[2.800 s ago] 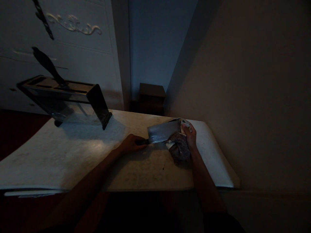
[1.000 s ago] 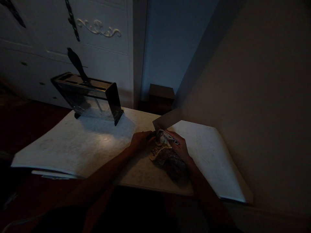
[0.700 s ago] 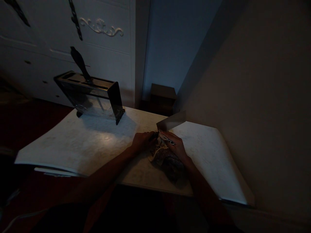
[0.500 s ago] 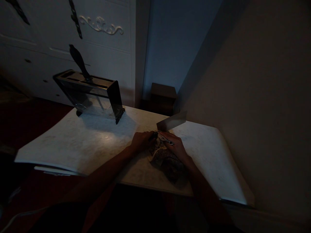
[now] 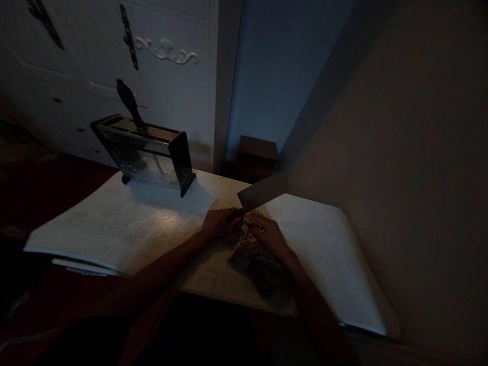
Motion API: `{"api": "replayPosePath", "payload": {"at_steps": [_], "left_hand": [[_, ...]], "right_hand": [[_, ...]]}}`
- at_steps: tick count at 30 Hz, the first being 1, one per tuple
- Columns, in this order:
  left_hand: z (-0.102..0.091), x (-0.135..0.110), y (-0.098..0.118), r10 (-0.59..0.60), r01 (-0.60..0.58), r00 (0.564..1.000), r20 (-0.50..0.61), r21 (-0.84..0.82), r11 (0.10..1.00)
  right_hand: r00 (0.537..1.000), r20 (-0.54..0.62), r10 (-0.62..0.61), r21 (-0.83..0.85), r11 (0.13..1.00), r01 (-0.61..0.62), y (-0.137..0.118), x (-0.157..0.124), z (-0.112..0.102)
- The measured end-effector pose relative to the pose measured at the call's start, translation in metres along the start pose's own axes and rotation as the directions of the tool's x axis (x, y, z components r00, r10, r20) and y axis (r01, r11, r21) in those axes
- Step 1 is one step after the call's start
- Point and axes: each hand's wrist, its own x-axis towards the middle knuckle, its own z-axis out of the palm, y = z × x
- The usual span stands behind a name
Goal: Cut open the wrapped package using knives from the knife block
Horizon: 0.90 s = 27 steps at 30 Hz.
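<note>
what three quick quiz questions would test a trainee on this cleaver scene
1. True or false: the left hand grips the cleaver by its handle.
2. The right hand rests on: A a patterned cloth, B a plate, C a sponge?
3. How many knife handles stick out of the knife block?
Key: 1 true; 2 A; 3 one.

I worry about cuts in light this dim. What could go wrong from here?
1. The right hand presses the cloth right at the base of the cleaver, so a slip could bring that hand onto the edge.
2. The left hand holds the cleaver tilted up off the table; in such dim light the edge is hard to see.
</note>
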Motion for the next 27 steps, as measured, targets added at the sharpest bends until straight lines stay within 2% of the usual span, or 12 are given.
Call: {"api": "replayPosePath", "payload": {"at_steps": [3,5,8,12,17,20,23,27], "left_hand": [[-0.001,0.0,0.002,-0.034,0.025,0.998,-0.058,-0.158,0.987],[-0.004,0.0,0.006,-0.064,0.046,0.997,-0.052,-0.296,0.954],[-0.009,0.002,0.011,-0.125,0.12,0.992,0.02,-0.477,0.871],[-0.01,0.003,0.015,-0.183,0.236,0.972,0.149,-0.639,0.732],[-0.01,0.0,0.024,-0.197,0.352,0.936,0.291,-0.794,0.496],[-0.012,-0.001,0.027,-0.18,0.384,0.923,0.34,-0.844,0.374],[-0.014,0.001,0.025,-0.153,0.378,0.925,0.347,-0.88,0.288],[-0.014,0.004,0.018,-0.135,0.386,0.922,0.364,-0.897,0.214]], "right_hand": [[0.997,-0.05,0.05,0.047,0.998,-0.048,0.0,-0.001,0.001],[0.993,-0.088,0.077,0.069,0.995,-0.071,-0.001,-0.003,0.001],[0.988,-0.12,0.097,0.094,0.992,-0.086,0.0,-0.004,0.0],[0.976,-0.168,0.136,0.116,0.986,-0.117,0.004,-0.007,0.001],[0.947,-0.272,0.172,0.134,0.981,-0.14,0.001,-0.01,0.003],[0.942,-0.321,0.097,0.112,0.992,-0.064,-0.002,-0.012,0.003],[0.928,-0.363,-0.077,0.045,0.994,0.1,-0.002,-0.014,0.003],[0.878,-0.378,-0.295,-0.051,0.953,0.299,-0.004,-0.017,0.003]]}}
